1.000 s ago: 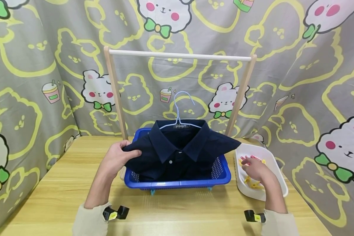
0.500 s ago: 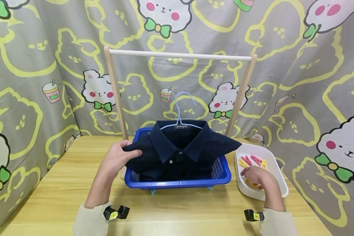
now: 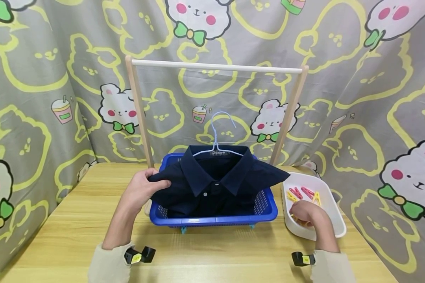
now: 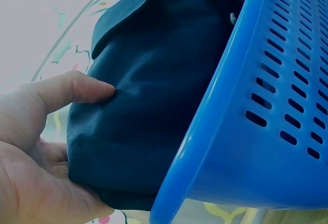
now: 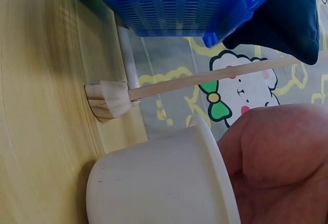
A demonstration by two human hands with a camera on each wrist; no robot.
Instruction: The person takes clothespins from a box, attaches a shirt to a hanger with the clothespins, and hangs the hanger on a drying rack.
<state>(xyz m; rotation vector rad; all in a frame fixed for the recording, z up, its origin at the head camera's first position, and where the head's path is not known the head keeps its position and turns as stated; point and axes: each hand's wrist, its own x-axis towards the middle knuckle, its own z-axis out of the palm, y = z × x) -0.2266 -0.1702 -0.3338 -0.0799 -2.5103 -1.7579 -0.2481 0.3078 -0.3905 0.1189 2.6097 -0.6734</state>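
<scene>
A dark navy collared shirt [image 3: 205,188] on a light blue wire hanger [image 3: 216,133] lies in and over a blue plastic basket [image 3: 212,221]. My left hand [image 3: 144,188] grips the shirt's left-side shoulder between thumb and fingers; the left wrist view shows the thumb pressed on the dark cloth [image 4: 138,111]. At the right, my right hand [image 3: 306,212] reaches down into a white bin [image 3: 331,196] with red and yellow clothespins [image 3: 295,192]. Its fingertips are hidden, and I cannot tell whether they hold a clothespin. In the right wrist view the bin's wall [image 5: 159,183] covers them.
Behind the basket stands a wooden rack with a white crossbar [image 3: 216,67] and slanting posts [image 3: 288,114]. A grey patterned curtain [image 3: 212,23] surrounds the wooden table [image 3: 205,255]. The shirt's right-side shoulder [image 3: 269,175] juts out over the basket toward the bin.
My right hand has drawn back toward the near part of the white bin and dipped lower, uncovering red and yellow clothespins. The left hand keeps its grip on the shirt.
</scene>
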